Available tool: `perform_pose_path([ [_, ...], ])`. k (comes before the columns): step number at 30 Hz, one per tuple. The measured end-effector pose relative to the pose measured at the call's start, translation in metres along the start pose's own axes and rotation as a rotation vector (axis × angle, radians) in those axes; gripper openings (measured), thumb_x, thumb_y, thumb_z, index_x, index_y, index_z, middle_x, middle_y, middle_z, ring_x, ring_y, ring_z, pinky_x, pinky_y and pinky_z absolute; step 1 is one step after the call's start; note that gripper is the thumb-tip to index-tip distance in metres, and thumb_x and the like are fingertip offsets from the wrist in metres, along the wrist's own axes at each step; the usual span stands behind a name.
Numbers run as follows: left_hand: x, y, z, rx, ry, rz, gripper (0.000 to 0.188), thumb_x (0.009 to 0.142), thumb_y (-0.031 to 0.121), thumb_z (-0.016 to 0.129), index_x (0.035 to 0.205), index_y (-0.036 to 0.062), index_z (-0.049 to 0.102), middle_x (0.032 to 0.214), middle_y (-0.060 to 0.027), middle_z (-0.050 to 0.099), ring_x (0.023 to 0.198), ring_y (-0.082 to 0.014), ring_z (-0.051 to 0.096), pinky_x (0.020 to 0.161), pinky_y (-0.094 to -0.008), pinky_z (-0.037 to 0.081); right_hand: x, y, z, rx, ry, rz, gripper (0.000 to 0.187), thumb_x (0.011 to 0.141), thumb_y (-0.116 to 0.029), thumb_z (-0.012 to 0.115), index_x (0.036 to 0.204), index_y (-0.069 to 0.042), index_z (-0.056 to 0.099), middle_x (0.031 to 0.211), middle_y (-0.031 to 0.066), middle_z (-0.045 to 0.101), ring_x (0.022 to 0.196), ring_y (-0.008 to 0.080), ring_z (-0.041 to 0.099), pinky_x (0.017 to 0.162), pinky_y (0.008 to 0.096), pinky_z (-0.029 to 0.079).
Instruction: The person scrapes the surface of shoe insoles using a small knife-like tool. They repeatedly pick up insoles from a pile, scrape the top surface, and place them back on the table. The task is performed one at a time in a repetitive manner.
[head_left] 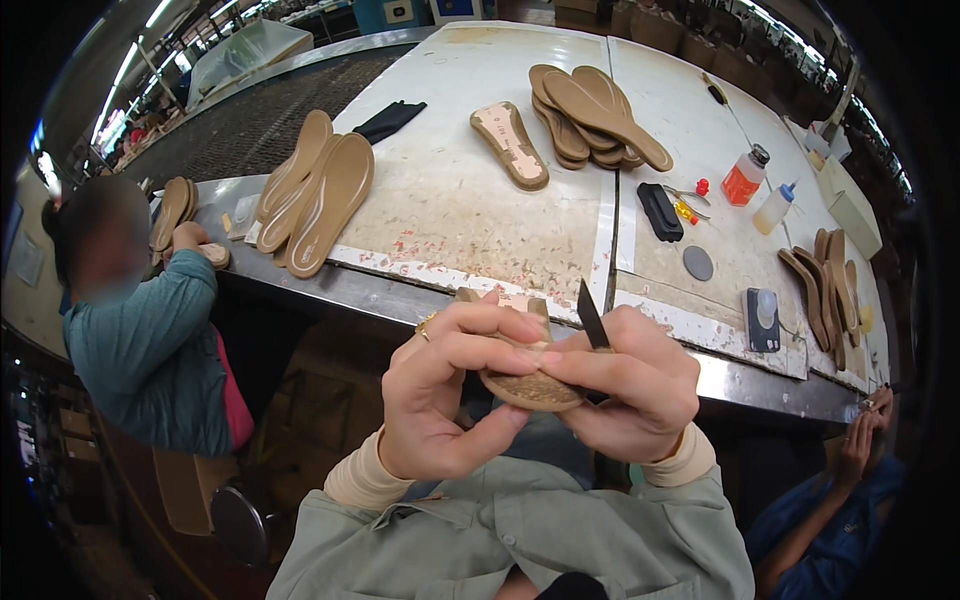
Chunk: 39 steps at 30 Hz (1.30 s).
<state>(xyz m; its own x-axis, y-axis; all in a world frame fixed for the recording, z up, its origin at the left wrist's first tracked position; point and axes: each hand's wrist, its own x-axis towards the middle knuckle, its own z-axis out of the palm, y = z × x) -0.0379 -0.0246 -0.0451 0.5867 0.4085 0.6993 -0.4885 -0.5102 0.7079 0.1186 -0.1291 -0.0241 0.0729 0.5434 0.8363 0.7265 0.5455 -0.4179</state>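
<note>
Close in front of my chest, my left hand [435, 390] is closed around a brown shoe insole [530, 393], thumb below and fingers over its top. The rounded end of the insole points toward me, and its far end reaches the table edge. My right hand [640, 385] is also closed, with a dark, pointed knife blade [590, 315] sticking up between its fingers. Any handle is hidden in the palm. The right fingertips press on the insole beside the left fingertips.
Insole stacks lie at the left [320, 200], back [600, 110] and right [830, 290] of the white table [440, 200]. A single insole [510, 145] lies underside up. Bottles [748, 175], a black block [660, 212] and a phone [762, 320] are to the right. Co-workers sit at both sides.
</note>
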Motion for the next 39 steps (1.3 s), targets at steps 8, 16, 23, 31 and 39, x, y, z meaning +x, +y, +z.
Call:
perform_pose_path([
  [8,-0.007,-0.01,-0.005,-0.053,0.134,0.047,0.033,0.067,-0.008,0.072,0.095,0.0041,0.06,0.102,-0.0124,0.061,0.093,-0.0198,0.06,0.091,-0.0345,0.045,-0.008,0.005,0.014,0.187,0.04,0.061,0.034,0.063,-0.001,0.083,0.093,-0.002,0.068,0.083,0.0114,0.066,0.068,0.0229,0.062,0.056,0.0264,0.046],
  [16,-0.017,-0.022,-0.048,-1.05,0.468,-0.039,0.031,0.068,0.0,0.05,0.097,0.0117,0.047,0.097,-0.0029,0.048,0.1,-0.0184,0.05,0.112,-0.0511,0.025,-0.017,0.021,-0.006,-0.072,-0.11,0.268,0.051,0.061,-0.005,0.085,0.108,0.0,0.065,0.105,0.0151,0.069,0.086,0.0264,0.063,0.074,0.0307,0.049],
  [23,-0.017,-0.03,-0.036,-1.031,0.404,-0.022,0.033,0.066,-0.001,0.05,0.096,0.01,0.049,0.096,-0.0058,0.048,0.099,-0.0218,0.05,0.112,-0.0489,0.03,-0.041,0.04,-0.007,-0.102,-0.071,0.412,0.049,0.061,0.001,0.082,0.108,0.0,0.066,0.102,0.0132,0.069,0.078,0.0215,0.06,0.072,0.03,0.048],
  [31,-0.009,-0.044,-0.019,-0.925,0.332,-0.141,0.036,0.063,-0.006,0.049,0.097,0.0074,0.049,0.098,-0.0112,0.052,0.1,-0.026,0.052,0.11,-0.0459,0.035,-0.069,0.057,-0.069,0.059,0.048,0.625,0.036,0.087,0.005,0.059,0.122,0.004,0.061,0.119,0.015,0.066,0.109,0.0202,0.061,0.095,0.0299,0.046],
  [39,-0.011,-0.043,-0.039,-0.514,0.379,-0.202,0.03,0.07,-0.003,0.051,0.1,0.0009,0.053,0.098,-0.0143,0.052,0.099,-0.0267,0.054,0.107,-0.0503,0.038,-0.135,0.11,-0.204,-0.272,0.568,0.713,0.026,0.096,-0.012,0.061,0.114,0.006,0.065,0.084,0.0024,0.063,0.072,0.0062,0.056,0.064,0.0187,0.046],
])
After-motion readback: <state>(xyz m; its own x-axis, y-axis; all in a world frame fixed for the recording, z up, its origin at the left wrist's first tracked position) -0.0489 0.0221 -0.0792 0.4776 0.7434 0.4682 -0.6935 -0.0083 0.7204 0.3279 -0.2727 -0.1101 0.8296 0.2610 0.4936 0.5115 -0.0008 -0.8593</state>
